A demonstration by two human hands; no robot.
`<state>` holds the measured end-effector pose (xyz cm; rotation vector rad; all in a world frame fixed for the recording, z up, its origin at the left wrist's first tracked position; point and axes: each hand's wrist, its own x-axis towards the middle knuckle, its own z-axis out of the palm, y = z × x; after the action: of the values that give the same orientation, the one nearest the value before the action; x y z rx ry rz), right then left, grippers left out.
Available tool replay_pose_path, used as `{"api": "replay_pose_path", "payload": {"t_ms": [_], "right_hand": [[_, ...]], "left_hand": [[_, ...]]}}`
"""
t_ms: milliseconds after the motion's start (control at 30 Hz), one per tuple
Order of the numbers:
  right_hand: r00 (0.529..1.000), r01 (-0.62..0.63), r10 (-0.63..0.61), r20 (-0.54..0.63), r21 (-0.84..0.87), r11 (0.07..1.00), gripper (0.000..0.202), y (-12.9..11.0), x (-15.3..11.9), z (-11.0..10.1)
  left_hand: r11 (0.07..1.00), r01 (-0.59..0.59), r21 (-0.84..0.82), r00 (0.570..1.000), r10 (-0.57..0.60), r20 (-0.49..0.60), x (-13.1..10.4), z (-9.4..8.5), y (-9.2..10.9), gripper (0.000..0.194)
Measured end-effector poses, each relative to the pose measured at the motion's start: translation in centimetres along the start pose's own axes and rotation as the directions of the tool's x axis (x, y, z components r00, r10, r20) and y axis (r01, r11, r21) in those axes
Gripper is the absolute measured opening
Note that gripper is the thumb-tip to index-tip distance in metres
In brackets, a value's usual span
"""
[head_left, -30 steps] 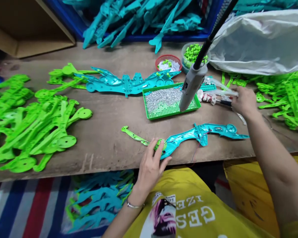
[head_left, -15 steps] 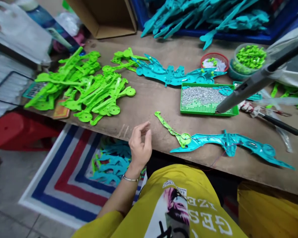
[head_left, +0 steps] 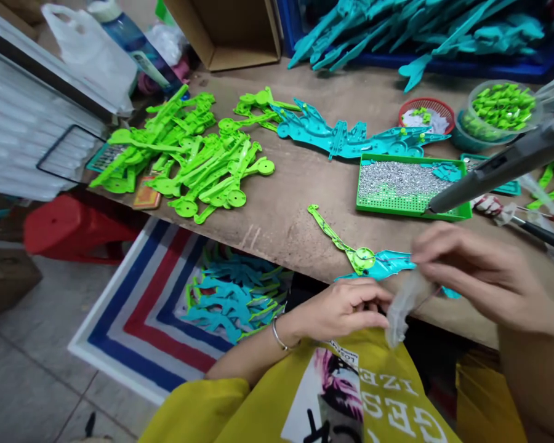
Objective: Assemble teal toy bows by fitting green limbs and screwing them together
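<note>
A translucent plastic piece (head_left: 402,307), like a small bag, hangs between my hands above the table's front edge. My right hand (head_left: 471,271) pinches its upper end, slightly blurred. My left hand (head_left: 351,304), with a bracelet at the wrist, has its fingers closed at the lower left side of the plastic. Behind the hands lies a blue plastic part (head_left: 388,264), mostly covered by my right hand. A green arm-shaped part (head_left: 335,237) joins it at a round disc and points up and left, with a thin dark wire along it.
Green parts (head_left: 212,166) are piled at the left. A green tray (head_left: 397,206) of small metal pieces stands behind my right hand, a grey tool (head_left: 489,169) hanging over it. Further back are a red basket (head_left: 449,120), a tub of green pieces (head_left: 503,111) and a blue bin (head_left: 471,66).
My right hand has come into view from the right, holding the translucent plastic. My left hand has moved right and down to the plastic, its fingers now closed. The view has shifted left.
</note>
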<state>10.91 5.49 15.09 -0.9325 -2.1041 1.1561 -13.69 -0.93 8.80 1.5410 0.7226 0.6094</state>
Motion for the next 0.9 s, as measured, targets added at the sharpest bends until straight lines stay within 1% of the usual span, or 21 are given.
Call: {"api": "replay_pose_path", "payload": {"t_ms": [33,67,100,167,233,267,300,367,400,433,467,533,667,767,900], "right_hand": [[0.998,-0.014,0.009,0.062,0.074,0.997,0.010,-0.3,1.6,1.5],[0.997,-0.039,0.029,0.067,0.143,0.989,0.009,-0.2,3.0,2.9],[0.995,-0.088,0.075,0.069,0.212,0.973,0.011,0.0,4.3,4.2],[0.988,-0.155,0.149,0.042,0.323,0.934,0.023,1.2,6.2,5.9],[0.973,-0.227,0.229,0.039,0.355,0.907,0.033,2.8,7.3,6.8],[0.961,-0.273,0.272,0.050,0.327,0.905,0.033,3.6,7.5,7.1],[0.945,-0.326,0.320,0.068,0.279,0.903,0.030,4.5,7.7,7.2],[0.902,-0.429,0.412,0.128,0.165,0.888,0.020,6.0,7.8,7.5],[0.878,-0.469,0.448,0.167,0.117,0.876,0.016,6.6,7.8,7.7],[0.857,-0.497,0.473,0.206,0.087,0.863,0.014,7.1,7.9,7.9],[0.840,-0.515,0.487,0.237,0.071,0.854,0.013,7.5,8.0,8.2],[0.827,-0.527,0.497,0.263,0.055,0.848,0.011,7.9,8.4,8.6],[0.808,-0.537,0.508,0.298,0.016,0.844,0.006,8.0,9.3,8.9],[0.796,-0.551,0.516,0.317,0.026,0.834,0.008,8.1,9.7,9.0],[0.800,-0.554,0.507,0.321,0.067,0.830,0.012,8.4,9.6,9.2]], "left_hand": [[0.999,0.035,0.016,0.999,-0.035,-0.033,-0.2,0.1,-0.1,0.026],[0.996,0.083,0.013,0.993,-0.082,-0.080,-0.5,0.2,-0.3,0.025],[0.990,0.138,-0.014,0.982,-0.139,-0.129,-0.8,0.3,-0.6,0.026],[0.965,0.214,-0.153,0.946,-0.243,-0.212,-1.4,0.2,-1.1,0.025],[0.917,0.209,-0.339,0.908,-0.310,-0.281,-2.0,-0.5,-1.9,0.027],[0.894,0.180,-0.410,0.883,-0.331,-0.334,-2.2,-1.0,-2.4,0.028],[0.880,0.140,-0.454,0.847,-0.344,-0.405,-2.3,-1.6,-2.9,0.029],[0.884,0.067,-0.463,0.746,-0.352,-0.565,-2.5,-3.0,-4.1,0.033],[0.889,0.046,-0.455,0.701,-0.353,-0.619,-2.6,-3.5,-4.7,0.037],[0.890,0.035,-0.455,0.671,-0.358,-0.649,-2.5,-4.0,-5.3,0.042],[0.885,0.032,-0.465,0.662,-0.367,-0.653,-2.4,-4.2,-5.9,0.049],[0.865,0.030,-0.502,0.677,-0.387,-0.626,-1.9,-4.3,-6.8,0.064],[0.851,-0.008,-0.525,0.696,-0.372,-0.614,-0.7,-3.4,-7.5,0.090],[0.854,-0.007,-0.520,0.702,-0.366,-0.611,-0.1,-3.0,-7.7,0.100],[0.851,0.002,-0.524,0.696,-0.378,-0.611,0.2,-2.9,-7.7,0.109]]}}
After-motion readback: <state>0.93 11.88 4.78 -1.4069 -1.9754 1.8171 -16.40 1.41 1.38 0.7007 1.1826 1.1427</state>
